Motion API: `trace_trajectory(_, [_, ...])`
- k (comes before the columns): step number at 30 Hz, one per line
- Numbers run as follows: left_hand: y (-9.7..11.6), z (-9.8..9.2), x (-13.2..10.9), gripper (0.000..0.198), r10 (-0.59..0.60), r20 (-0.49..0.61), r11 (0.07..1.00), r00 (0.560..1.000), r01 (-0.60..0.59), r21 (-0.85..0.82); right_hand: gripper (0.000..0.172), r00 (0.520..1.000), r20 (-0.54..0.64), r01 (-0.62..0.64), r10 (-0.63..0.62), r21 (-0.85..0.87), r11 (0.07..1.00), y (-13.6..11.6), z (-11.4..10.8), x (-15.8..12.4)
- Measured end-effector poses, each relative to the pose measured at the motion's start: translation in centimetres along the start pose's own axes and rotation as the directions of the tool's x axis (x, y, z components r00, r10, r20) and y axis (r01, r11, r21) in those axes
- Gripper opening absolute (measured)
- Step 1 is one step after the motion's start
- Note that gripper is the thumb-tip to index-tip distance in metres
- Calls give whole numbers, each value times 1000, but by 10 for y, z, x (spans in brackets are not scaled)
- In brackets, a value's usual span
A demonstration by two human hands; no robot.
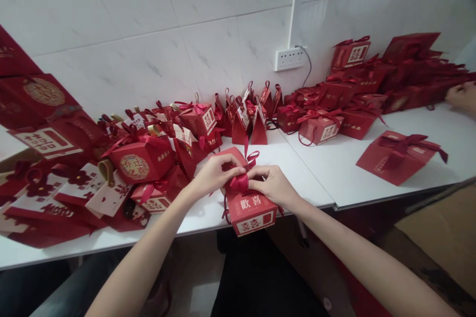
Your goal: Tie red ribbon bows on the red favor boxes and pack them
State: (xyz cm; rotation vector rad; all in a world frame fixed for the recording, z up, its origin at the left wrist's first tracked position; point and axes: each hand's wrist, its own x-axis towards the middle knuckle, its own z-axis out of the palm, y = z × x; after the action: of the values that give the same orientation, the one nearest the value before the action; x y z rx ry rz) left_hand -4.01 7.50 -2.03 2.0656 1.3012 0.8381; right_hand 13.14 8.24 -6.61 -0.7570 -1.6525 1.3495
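Observation:
A red gift box [250,210] with white lettering and a white label on its end sits at the table's front edge, partly jutting over it. Across its top runs a dark red ribbon [240,183], gathered into a loop and knot. My left hand [219,171] pinches the ribbon from the left, thumb and fingers closed. From the right, my right hand [271,183] pinches the same ribbon near the knot. One ribbon loop [253,156] stands up just beyond my fingers. The exact grip at the knot is partly hidden by the fingers.
Red gift boxes [143,161] are heaped at the left, others [353,94] at the back right. Small peaked boxes [241,124] stand by the wall below a power strip [290,59]. One bowed box [401,156] lies right. Another person's hand [463,96] shows at the right edge.

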Motion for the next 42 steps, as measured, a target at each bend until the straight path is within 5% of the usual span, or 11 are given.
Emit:
trace_trajectory(8, [0, 2, -37, 16, 115, 8, 988, 993, -115, 104, 12, 999, -36, 23, -23, -7, 1000, 1, 1, 1])
trace_trajectory(15, [8, 20, -45, 23, -127, -179, 968, 976, 162, 191, 9, 995, -75, 64, -70, -82, 995, 1, 2, -2])
trace_trajectory(23, [3, 34, -42, 29, -216, -241, 973, 946, 188, -134, 6, 995, -60, 75, -83, -126, 989, 0, 0, 0])
trace_trajectory(30, [-2, 40, -40, 29, -321, -157, 854, 934, 213, -475, 6, 999, 37, 28, -23, -124, 992, -6, -9, 5])
trace_trajectory(42, [-6, 40, -39, 39, -352, -80, 780, 933, 244, -577, 5, 996, 0, 83, -85, -223, 971, -6, -8, 1])
